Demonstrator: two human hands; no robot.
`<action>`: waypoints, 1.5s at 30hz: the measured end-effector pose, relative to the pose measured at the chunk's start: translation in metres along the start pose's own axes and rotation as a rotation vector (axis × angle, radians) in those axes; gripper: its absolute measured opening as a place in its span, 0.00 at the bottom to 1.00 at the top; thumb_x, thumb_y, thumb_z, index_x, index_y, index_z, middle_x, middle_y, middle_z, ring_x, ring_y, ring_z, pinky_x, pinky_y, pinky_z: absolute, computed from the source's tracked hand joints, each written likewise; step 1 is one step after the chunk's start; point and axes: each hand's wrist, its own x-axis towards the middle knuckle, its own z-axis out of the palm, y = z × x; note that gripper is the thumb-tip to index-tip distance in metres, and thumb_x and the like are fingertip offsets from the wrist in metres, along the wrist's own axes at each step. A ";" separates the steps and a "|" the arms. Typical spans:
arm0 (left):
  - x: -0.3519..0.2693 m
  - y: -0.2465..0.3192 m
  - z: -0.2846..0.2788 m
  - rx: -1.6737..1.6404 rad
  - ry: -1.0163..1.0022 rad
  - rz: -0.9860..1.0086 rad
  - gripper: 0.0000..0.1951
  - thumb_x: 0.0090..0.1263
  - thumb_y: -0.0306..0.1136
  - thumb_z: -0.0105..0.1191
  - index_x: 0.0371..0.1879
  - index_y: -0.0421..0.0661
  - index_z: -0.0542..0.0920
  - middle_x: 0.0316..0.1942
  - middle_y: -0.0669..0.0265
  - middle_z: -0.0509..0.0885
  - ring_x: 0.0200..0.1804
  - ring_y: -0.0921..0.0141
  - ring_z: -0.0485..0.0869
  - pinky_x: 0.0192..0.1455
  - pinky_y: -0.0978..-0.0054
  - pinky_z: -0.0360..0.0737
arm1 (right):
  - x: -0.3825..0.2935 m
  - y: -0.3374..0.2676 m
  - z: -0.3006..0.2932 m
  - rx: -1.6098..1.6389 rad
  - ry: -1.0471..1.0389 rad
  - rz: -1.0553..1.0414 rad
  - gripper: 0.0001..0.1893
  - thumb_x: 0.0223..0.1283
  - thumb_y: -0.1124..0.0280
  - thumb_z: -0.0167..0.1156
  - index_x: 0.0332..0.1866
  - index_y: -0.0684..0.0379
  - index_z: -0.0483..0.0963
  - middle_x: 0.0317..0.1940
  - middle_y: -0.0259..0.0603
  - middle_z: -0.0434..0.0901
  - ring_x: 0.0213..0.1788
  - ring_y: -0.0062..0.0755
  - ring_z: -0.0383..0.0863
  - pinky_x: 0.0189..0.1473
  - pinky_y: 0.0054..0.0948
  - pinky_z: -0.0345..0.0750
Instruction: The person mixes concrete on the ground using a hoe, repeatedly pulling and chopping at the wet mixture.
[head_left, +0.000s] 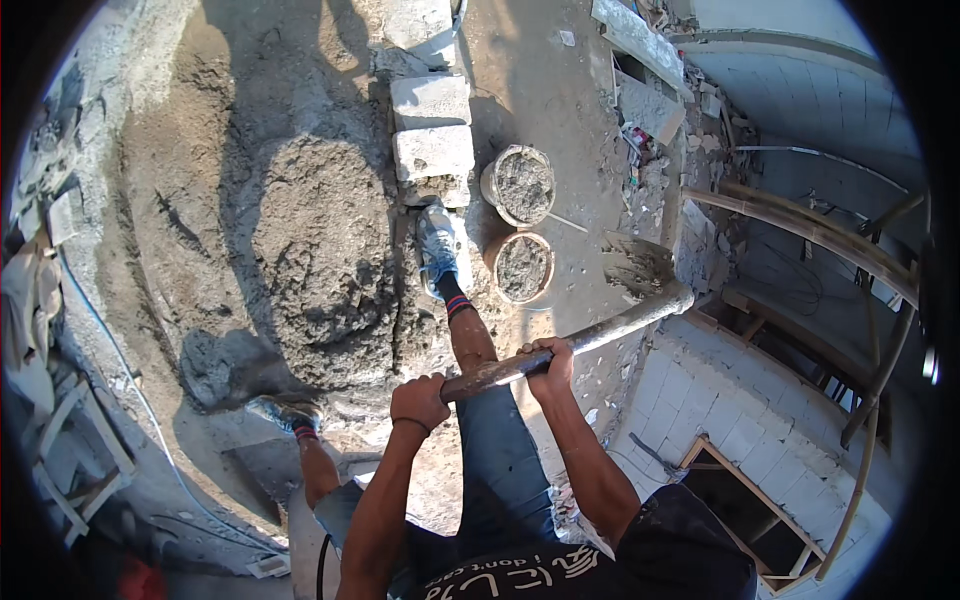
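Note:
Both of my hands grip the long shaft of a mortar-coated hoe. My left hand closes round its near end, in front of my body. Farther along the shaft, my right hand holds it over my outstretched leg. The hoe's broad, dirty blade is at the far right end, right of two buckets. An upper bucket and a lower, orange-rimmed bucket both hold grey mortar. A large mound of wet mortar lies left of my forward foot.
Pale blocks form a row beyond my forward shoe. A blue hose runs along the left side. Rubble and a board lie at upper right, near bamboo poles and a block wall. Wooden frames stand at lower left.

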 end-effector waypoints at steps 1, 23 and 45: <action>-0.011 0.008 -0.010 0.004 0.067 0.002 0.10 0.45 0.35 0.58 0.29 0.50 0.77 0.24 0.59 0.80 0.27 0.57 0.81 0.29 0.58 0.76 | -0.011 -0.007 0.009 -0.006 -0.019 0.008 0.03 0.48 0.73 0.51 0.24 0.60 0.67 0.20 0.41 0.69 0.27 0.40 0.73 0.45 0.44 0.73; 0.014 -0.113 -0.129 0.205 0.315 -1.062 0.19 0.49 0.34 0.60 0.42 0.47 0.79 0.40 0.55 0.83 0.44 0.56 0.83 0.47 0.60 0.79 | -0.003 -0.045 0.032 -1.744 -0.668 -0.699 0.43 0.49 0.55 0.63 0.66 0.64 0.50 0.50 0.65 0.65 0.50 0.62 0.70 0.52 0.46 0.71; 0.112 0.150 0.170 -1.169 1.202 -0.870 0.19 0.50 0.40 0.61 0.43 0.51 0.82 0.39 0.59 0.84 0.44 0.61 0.81 0.49 0.66 0.76 | 0.106 -0.149 0.016 -2.195 -1.180 -0.825 0.37 0.54 0.51 0.59 0.66 0.54 0.54 0.46 0.64 0.71 0.49 0.61 0.75 0.52 0.47 0.72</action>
